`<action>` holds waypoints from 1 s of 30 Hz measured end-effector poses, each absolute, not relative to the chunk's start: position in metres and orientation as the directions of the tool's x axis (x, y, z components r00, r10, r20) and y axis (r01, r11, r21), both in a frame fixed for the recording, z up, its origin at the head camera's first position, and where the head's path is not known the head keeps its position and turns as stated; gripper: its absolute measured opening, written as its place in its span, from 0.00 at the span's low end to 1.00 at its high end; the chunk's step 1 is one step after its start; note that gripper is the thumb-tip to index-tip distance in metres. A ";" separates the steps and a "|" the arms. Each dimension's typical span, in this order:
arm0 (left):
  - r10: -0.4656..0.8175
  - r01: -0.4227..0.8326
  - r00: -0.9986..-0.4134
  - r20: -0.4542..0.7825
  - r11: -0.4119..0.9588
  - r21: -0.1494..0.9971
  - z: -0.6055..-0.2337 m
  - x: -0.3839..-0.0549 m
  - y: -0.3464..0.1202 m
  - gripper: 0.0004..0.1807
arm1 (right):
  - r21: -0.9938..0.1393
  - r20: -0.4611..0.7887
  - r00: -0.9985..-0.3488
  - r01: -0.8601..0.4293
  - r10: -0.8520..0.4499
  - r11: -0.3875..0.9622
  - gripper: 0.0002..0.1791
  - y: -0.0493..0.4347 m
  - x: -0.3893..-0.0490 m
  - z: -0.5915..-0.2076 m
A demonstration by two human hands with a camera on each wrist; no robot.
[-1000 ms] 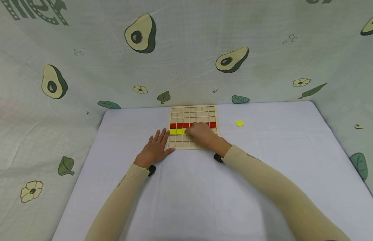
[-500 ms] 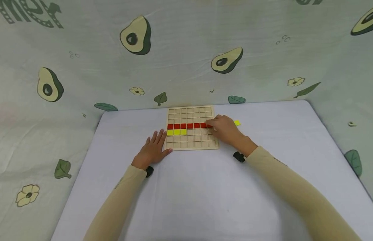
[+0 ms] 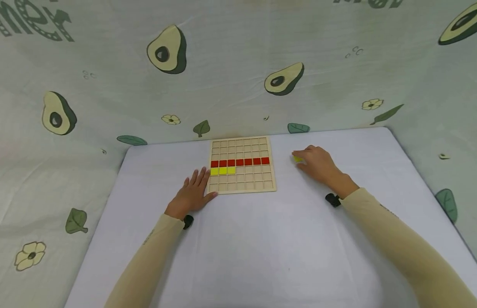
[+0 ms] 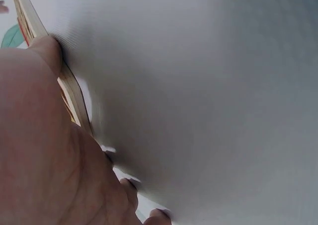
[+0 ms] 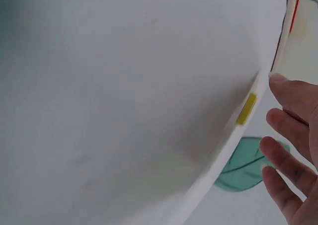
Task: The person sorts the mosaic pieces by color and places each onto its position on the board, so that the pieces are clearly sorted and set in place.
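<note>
A square wooden grid board (image 3: 253,177) lies on the table. Red tiles (image 3: 240,162) fill one row across it, and three yellow tiles (image 3: 223,170) sit at the left of the row below. My left hand (image 3: 192,190) rests with spread fingers against the board's left edge, its thumb at the near left corner. Right of the board, my right hand (image 3: 319,164) reaches over a loose yellow tile (image 3: 297,158), partly covering it. In the right wrist view, the fingers (image 5: 293,93) are loosely extended and apart from that tile (image 5: 247,109).
A white cloth covers the table (image 3: 238,248). Behind and at both sides hangs a pale fabric backdrop (image 3: 230,55) printed with avocados, leaves and flowers. Black wrist cameras are strapped under both wrists.
My right hand has left the third yellow tile on the board and moved right to the loose yellow tile. The left hand stays at the board's edge; the head view has shifted slightly.
</note>
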State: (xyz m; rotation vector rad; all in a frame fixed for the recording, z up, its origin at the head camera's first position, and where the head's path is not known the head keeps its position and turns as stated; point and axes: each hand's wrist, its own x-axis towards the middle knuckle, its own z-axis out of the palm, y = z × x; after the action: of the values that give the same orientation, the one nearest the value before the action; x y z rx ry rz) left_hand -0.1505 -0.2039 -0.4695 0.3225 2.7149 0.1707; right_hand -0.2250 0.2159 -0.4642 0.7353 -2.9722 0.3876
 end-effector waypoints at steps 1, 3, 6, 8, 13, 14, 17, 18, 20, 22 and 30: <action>0.250 0.201 -0.894 -0.372 0.966 0.164 -0.469 -0.150 -0.205 0.49 | -0.235 0.101 -0.888 -0.459 -0.448 0.857 0.26 0.218 -0.226 -0.464; 0.252 0.205 -0.895 -0.369 0.965 0.163 -0.469 -0.149 -0.205 0.49 | -0.252 0.077 -0.895 -0.444 -0.440 0.860 0.27 0.223 -0.227 -0.463; 0.254 0.205 -0.895 -0.367 0.964 0.167 -0.467 -0.148 -0.204 0.49 | -0.280 0.039 -0.903 -0.421 -0.428 0.863 0.27 0.228 -0.228 -0.462; 0.252 0.203 -0.894 -0.371 0.965 0.167 -0.467 -0.147 -0.204 0.49 | -0.293 0.019 -0.905 -0.411 -0.424 0.863 0.28 0.231 -0.230 -0.464; 0.246 0.197 -0.892 -0.379 0.967 0.164 -0.469 -0.147 -0.203 0.49 | -0.305 -0.005 -0.906 -0.402 -0.424 0.863 0.27 0.233 -0.235 -0.467; 0.245 0.197 -0.893 -0.378 0.967 0.162 -0.469 -0.147 -0.203 0.49 | -0.306 -0.008 -0.905 -0.402 -0.424 0.863 0.26 0.233 -0.235 -0.467; 0.248 0.201 -0.894 -0.374 0.966 0.160 -0.468 -0.147 -0.203 0.49 | -0.317 -0.016 -0.908 -0.393 -0.419 0.863 0.24 0.232 -0.236 -0.467; 0.249 0.204 -0.894 -0.372 0.966 0.158 -0.468 -0.147 -0.203 0.49 | -0.317 -0.016 -0.909 -0.391 -0.417 0.864 0.23 0.232 -0.236 -0.466; 0.251 0.208 -0.894 -0.372 0.966 0.153 -0.467 -0.147 -0.203 0.49 | -0.310 -0.013 -0.912 -0.387 -0.411 0.868 0.22 0.232 -0.236 -0.465; 0.251 0.209 -0.893 -0.374 0.966 0.149 -0.467 -0.147 -0.203 0.49 | -0.298 -0.004 -0.913 -0.387 -0.407 0.872 0.20 0.231 -0.236 -0.465; 0.251 0.206 -0.892 -0.376 0.966 0.156 -0.464 -0.147 -0.202 0.50 | -0.210 0.038 -0.882 -0.467 -0.470 0.859 0.16 0.226 -0.238 -0.466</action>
State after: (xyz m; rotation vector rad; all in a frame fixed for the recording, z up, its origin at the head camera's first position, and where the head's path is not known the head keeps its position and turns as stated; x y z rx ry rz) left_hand -0.1471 -0.2016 -0.4644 0.3285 2.7143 0.1561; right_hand -0.2376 0.2263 -0.4661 0.7669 -3.0429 0.3384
